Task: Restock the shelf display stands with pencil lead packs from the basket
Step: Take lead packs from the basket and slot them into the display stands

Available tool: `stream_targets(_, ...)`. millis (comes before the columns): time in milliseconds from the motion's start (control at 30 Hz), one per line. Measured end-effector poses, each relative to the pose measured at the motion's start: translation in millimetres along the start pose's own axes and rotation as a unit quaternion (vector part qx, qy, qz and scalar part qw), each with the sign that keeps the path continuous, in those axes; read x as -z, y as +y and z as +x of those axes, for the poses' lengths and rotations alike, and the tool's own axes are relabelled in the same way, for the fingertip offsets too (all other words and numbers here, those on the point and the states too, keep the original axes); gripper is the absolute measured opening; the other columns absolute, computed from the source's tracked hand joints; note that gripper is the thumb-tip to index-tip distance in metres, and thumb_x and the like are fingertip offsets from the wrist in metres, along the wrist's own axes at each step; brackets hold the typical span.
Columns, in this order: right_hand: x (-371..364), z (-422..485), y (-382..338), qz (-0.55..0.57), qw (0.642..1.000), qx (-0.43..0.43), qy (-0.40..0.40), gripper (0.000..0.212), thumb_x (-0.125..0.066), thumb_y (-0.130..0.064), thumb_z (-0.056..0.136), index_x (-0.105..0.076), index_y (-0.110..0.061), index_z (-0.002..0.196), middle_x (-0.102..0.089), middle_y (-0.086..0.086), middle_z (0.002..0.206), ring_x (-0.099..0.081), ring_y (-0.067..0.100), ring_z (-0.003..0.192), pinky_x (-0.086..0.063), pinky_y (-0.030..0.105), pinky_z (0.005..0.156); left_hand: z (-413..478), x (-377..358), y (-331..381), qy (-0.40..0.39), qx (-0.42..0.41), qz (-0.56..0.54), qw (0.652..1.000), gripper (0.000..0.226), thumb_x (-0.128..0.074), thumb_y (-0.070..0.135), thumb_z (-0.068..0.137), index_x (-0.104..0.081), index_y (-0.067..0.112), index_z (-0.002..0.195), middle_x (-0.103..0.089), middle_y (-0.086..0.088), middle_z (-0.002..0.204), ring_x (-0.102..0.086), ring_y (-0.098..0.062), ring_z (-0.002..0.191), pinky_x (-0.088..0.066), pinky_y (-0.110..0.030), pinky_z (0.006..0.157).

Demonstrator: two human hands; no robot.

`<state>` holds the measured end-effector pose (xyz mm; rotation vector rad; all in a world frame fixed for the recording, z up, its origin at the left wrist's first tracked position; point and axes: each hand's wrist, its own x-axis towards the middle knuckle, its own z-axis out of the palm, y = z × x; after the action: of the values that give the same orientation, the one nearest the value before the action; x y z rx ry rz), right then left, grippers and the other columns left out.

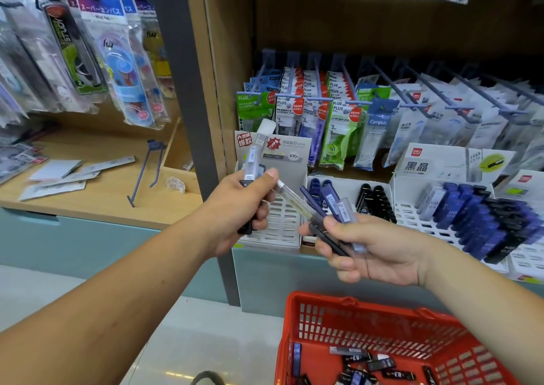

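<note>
Forearms stretch from the bottom corners toward the wooden shelf unit, where three white display stands sit side by side. The left stand shows bare slots, the middle stand holds a few black packs, and the right stand has rows of blue ones. On the floor below, the red basket has loose lead packs in it.

The right grip is curled round a fan of dark blue and clear packs. The left grip is closed round a clear pack held upright. Its thumb lies by the end of a slanting clear tube; I cannot tell which hand bears that one.

Sorting seems to be the step in hand. It is best to match each pack to its stand and seat it upright, one slot at a time.
</note>
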<state>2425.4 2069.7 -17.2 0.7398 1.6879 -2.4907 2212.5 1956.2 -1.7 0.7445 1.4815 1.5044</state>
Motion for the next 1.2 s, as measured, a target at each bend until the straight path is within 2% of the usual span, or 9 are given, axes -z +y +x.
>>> stream_targets(167,7.2,-12.5,2.4,-0.020,1.000,0.000,0.000,0.033,-0.063,-0.030,0.095,-0.061,-0.003,0.114,-0.048,0.005,0.078,-0.041,0.017,0.062,-0.040,0.032,0.056,5.1,8.4,1.0,0.054,-0.020,-0.007,0.998,0.028,-0.069,0.036,0.098,-0.057,0.013,0.089,-0.052,-0.006,0.071,-0.040,-0.015,0.051,-0.035,-0.027,0.047)
stream_targets(300,1.1,-15.9,-0.7,-0.042,0.999,0.020,0.019,0.030,-0.057,-0.040,0.100,-0.046,-0.014,0.090,-0.044,0.004,0.076,-0.039,0.016,0.060,-0.044,0.031,0.057,-3.5,0.4,-0.9,0.024,0.000,0.065,0.998,0.028,-0.068,0.035,0.099,-0.056,0.012,0.088,-0.053,-0.007,0.070,-0.040,-0.015,0.050,-0.035,-0.027,0.048)
stream_targets(467,-20.1,-6.9,-1.9,-0.113,0.978,0.078,0.155,0.040,-0.063,-0.050,0.091,-0.050,-0.015,0.077,-0.046,0.005,0.064,-0.046,0.019,0.056,-0.047,0.035,0.056,-10.6,-9.3,15.3,-0.054,0.043,0.142,0.987,0.030,-0.067,0.035,0.100,-0.055,0.011,0.087,-0.051,-0.002,0.060,-0.039,-0.014,0.047,-0.034,-0.025,0.047)
stream_targets(600,-29.8,-4.1,-5.9,-0.154,0.955,0.129,0.218,0.035,-0.067,-0.044,0.095,-0.056,-0.014,0.081,-0.050,0.003,0.059,-0.044,0.019,0.051,-0.048,0.036,0.056,-15.6,-27.8,30.4,-0.082,0.044,0.165,0.982,0.030,-0.067,0.032,0.100,-0.053,0.013,0.081,-0.050,0.001,0.052,-0.038,-0.013,0.042,-0.033,-0.023,0.043)
stream_targets(733,-33.5,-4.2,-8.9,-0.157,0.955,0.157,0.197,0.027,-0.061,-0.036,0.101,-0.059,-0.009,0.099,-0.049,-0.006,0.052,-0.039,0.018,0.047,-0.046,0.031,0.049,-18.0,-35.6,25.5,-0.091,0.016,0.165,0.982,0.024,-0.069,0.029,0.099,-0.056,0.014,0.085,-0.049,-0.005,0.064,-0.038,-0.015,0.046,-0.031,-0.025,0.044)
stream_targets(833,-30.0,-2.5,-10.3,-0.186,0.951,0.170,0.181,0.016,-0.062,-0.025,0.102,-0.061,-0.010,0.101,-0.051,-0.006,0.055,-0.039,0.016,0.046,-0.043,0.030,0.048,-20.2,-37.1,19.7,-0.098,0.006,0.158,0.983,0.024,-0.067,0.030,0.101,-0.060,0.013,0.086,-0.052,-0.003,0.062,-0.039,-0.014,0.046,-0.032,-0.024,0.044)
stream_targets(1000,-26.5,10.8,-12.6,-0.068,0.942,0.192,0.266,0.012,-0.066,-0.025,0.100,-0.059,-0.018,0.093,-0.057,0.005,0.068,-0.047,0.023,0.051,-0.045,0.036,0.055,-27.2,-33.7,1.3,-0.033,0.001,0.178,0.984,0.030,-0.062,0.039,0.102,-0.061,0.009,0.094,-0.056,0.009,0.046,-0.043,-0.012,0.041,-0.034,-0.020,0.041)
stream_targets(1067,-30.3,18.6,-13.1,-0.024,0.936,0.208,0.285,0.012,-0.066,-0.023,0.100,-0.058,-0.016,0.095,-0.055,0.009,0.070,-0.048,0.022,0.052,-0.047,0.037,0.054,-30.2,-29.6,-9.0,-0.038,0.004,0.184,0.982,0.028,-0.064,0.041,0.100,-0.065,0.013,0.096,-0.055,0.005,0.048,-0.043,-0.015,0.044,-0.034,-0.022,0.044)
stream_targets(1200,-37.8,35.1,-14.8,-0.009,0.926,0.225,0.302,0.014,-0.065,-0.026,0.101,-0.060,-0.012,0.099,-0.052,0.016,0.074,-0.047,0.022,0.053,-0.048,0.039,0.056,-30.4,-20.1,-15.1,-0.020,0.008,0.088,0.996,0.022,-0.071,0.037,0.096,-0.070,0.016,0.099,-0.049,-0.008,0.054,-0.038,-0.019,0.046,-0.031,-0.027,0.049)
